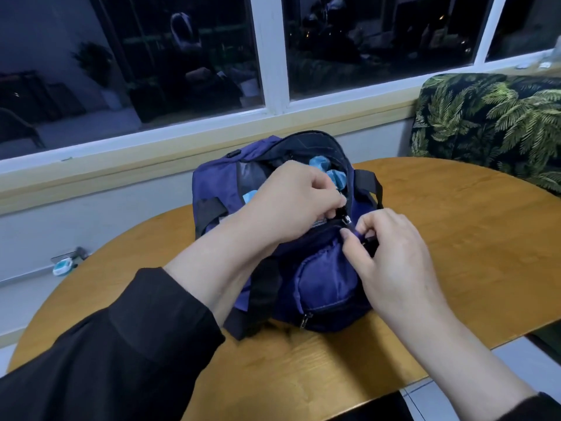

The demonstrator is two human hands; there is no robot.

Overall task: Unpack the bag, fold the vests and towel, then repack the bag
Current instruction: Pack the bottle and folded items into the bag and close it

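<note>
A dark blue duffel bag [321, 287] with black straps lies on the round wooden table [455, 226], its top zip partly undone. Light blue fabric [326, 170] shows through the opening at the far end. My left hand [291, 202] pinches the zip pull at the bag's top, fingers curled over it. My right hand [391, 256] grips the bag's fabric and zip edge just to the right of that spot. What else is inside the bag is hidden.
A window with a white frame [273, 56] runs along the wall behind the table. A chair with a palm-leaf pattern [491, 126] stands at the right. A small blue and white object [62, 266] lies on the floor at the left.
</note>
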